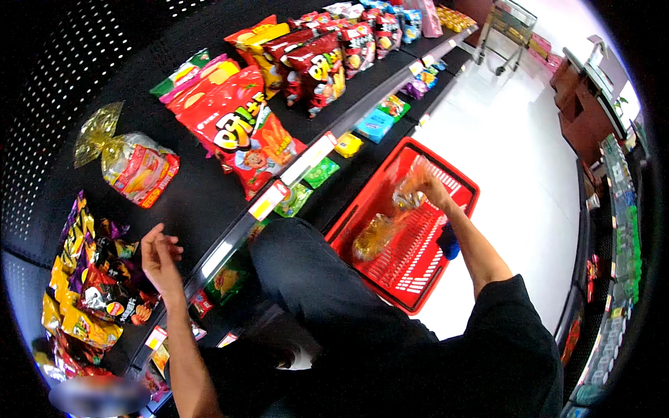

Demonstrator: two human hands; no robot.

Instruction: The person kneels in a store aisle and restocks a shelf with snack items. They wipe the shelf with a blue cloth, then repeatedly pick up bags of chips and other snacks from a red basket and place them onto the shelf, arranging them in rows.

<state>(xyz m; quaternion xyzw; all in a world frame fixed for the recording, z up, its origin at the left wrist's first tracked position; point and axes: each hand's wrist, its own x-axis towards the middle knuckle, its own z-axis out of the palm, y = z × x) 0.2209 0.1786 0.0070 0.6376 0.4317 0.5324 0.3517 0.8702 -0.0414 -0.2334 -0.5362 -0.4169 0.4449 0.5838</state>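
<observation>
Over the black shelf, my left hand [161, 256] hovers with loosely bent fingers and nothing in it. Close by are dark, purple and yellow snack bags [112, 292] on its left. A tied bag of packaged bread [140, 167] sits farther back on the shelf. My right hand [433, 189] reaches into a red plastic shopping basket [347, 219], gripping a clear and gold, blurred bag [408, 190]. Below that one, a similar gold-tinted bag [372, 237] lies on the basket's slotted bottom.
Large red chip bags [245, 125] and more snack bags [319, 73] stand along the shelf. Price labels line the shelf edge [308, 157]. Small packets [375, 124] fill the lower shelf. A metal cart [507, 26] stands up the aisle. Another stocked shelf [622, 251] runs along the right.
</observation>
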